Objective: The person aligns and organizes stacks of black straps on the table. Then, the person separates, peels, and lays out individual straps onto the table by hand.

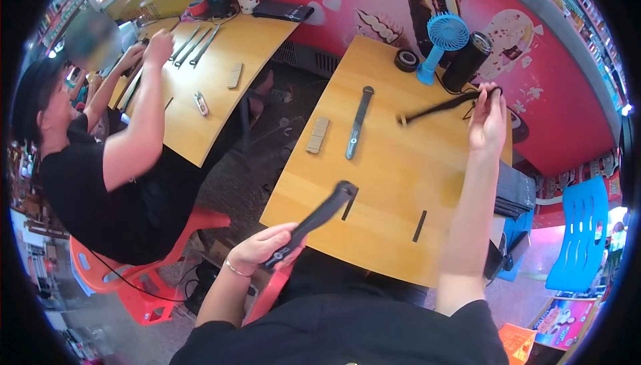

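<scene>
My left hand (267, 245), with a bracelet at its wrist, is closed around one end of a long dark strap (314, 218) with a rounded tip. The strap slants up over the table's near edge. On the far right my right hand (489, 121) is raised with its fingers pinched on a thin black band (444, 105). That band trails to the left and ends in a small tan piece; motion blurs it slightly. A similar dark strap (359, 125) lies flat on the wooden table (394, 165) between my hands.
Beside the flat strap sits a tan block stack (318, 135). Two short black strips (419, 225) lie near the front. A blue fan (444, 38), tape roll (406, 61) and black can (467, 61) stand at the back. Dark folded pouches (514, 191) are at right. A co-worker (100, 145) sits left.
</scene>
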Demonstrator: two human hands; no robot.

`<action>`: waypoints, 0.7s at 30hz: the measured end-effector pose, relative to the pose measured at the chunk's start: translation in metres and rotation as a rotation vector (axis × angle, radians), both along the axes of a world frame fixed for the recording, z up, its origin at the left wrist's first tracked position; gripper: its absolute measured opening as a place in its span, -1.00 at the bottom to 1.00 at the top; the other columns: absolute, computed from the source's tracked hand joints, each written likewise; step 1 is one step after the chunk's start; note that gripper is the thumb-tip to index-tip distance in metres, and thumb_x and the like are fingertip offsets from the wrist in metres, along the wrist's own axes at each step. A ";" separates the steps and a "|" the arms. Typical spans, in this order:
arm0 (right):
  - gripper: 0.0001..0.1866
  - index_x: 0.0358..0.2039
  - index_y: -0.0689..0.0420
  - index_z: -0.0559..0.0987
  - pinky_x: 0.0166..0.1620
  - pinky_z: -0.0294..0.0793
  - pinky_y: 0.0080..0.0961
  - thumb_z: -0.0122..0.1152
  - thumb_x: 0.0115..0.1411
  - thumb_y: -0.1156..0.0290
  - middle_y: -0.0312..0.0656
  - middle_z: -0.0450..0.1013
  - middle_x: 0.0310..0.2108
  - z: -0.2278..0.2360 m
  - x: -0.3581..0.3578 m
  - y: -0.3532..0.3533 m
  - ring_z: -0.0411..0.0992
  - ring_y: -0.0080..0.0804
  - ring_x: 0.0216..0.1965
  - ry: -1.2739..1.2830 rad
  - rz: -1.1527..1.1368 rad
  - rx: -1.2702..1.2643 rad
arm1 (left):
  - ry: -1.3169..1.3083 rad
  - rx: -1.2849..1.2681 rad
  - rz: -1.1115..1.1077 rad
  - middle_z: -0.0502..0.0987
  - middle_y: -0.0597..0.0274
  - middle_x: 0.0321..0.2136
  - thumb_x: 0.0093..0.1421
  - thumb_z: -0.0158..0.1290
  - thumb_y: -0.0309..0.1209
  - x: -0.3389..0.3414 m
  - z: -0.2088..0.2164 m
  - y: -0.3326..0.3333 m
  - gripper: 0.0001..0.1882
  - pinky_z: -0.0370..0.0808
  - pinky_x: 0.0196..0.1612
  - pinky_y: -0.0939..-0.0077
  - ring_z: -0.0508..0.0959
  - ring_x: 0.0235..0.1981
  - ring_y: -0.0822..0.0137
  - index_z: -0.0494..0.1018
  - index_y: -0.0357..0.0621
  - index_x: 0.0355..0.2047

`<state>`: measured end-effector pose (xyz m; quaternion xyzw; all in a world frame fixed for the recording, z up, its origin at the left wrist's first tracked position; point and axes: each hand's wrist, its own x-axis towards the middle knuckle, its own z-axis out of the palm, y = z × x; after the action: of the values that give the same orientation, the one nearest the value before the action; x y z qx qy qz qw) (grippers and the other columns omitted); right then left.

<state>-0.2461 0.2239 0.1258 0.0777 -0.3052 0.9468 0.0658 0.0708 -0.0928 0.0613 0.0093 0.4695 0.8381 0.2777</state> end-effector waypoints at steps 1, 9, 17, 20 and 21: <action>-0.89 -0.23 0.21 0.50 -0.17 0.60 -0.66 0.06 0.27 0.47 -0.16 0.50 -0.23 0.006 -0.006 -0.012 0.51 -0.45 -0.20 0.048 -0.083 0.121 | -0.013 0.063 0.087 0.35 0.29 -0.60 0.35 -0.21 -0.06 0.005 -0.005 -0.004 -0.57 0.28 -0.66 0.70 0.30 -0.75 0.57 0.30 -0.26 -0.21; -0.85 -0.20 0.09 0.59 -0.18 0.38 -0.68 0.12 0.22 0.50 -0.37 0.51 -0.25 -0.077 -0.026 -0.063 0.42 -0.66 -0.24 0.251 -0.109 1.030 | -0.001 0.335 0.396 0.29 0.23 -0.64 0.38 -0.35 -0.08 -0.027 -0.007 0.019 -0.59 0.30 -0.52 0.57 0.31 -0.63 0.41 0.27 -0.19 -0.27; -0.77 -0.25 0.18 0.61 -0.08 0.46 -0.59 0.05 0.14 0.69 -0.16 0.52 -0.17 -0.135 0.057 -0.067 0.49 -0.48 -0.15 0.311 0.020 1.352 | -0.066 0.523 0.528 0.28 0.27 -0.55 0.40 -0.42 -0.06 -0.056 -0.006 0.048 -0.60 0.23 -0.50 0.60 0.27 -0.61 0.45 0.26 -0.10 -0.23; -0.79 -0.29 0.11 0.63 -0.11 0.48 -0.53 0.13 0.09 0.63 -0.14 0.51 -0.10 -0.130 0.078 -0.070 0.50 -0.34 -0.12 0.280 0.096 1.399 | -0.051 0.556 0.558 0.27 0.29 -0.53 0.40 -0.41 -0.03 -0.066 0.005 0.061 -0.59 0.23 -0.49 0.61 0.28 -0.58 0.46 0.26 -0.08 -0.21; -0.77 -0.27 0.10 0.63 -0.11 0.48 -0.51 0.12 0.09 0.64 -0.14 0.51 -0.10 -0.131 0.083 -0.070 0.49 -0.32 -0.10 0.324 0.090 1.401 | -0.050 0.557 0.564 0.25 0.31 -0.53 0.39 -0.38 -0.03 -0.071 0.011 0.066 -0.61 0.24 -0.48 0.61 0.27 -0.56 0.46 0.26 -0.08 -0.20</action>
<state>-0.1635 0.1544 -0.0052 0.2536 -0.8238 0.5070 0.0060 -0.0001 -0.0269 0.0723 -0.0657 0.2015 0.9767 0.0348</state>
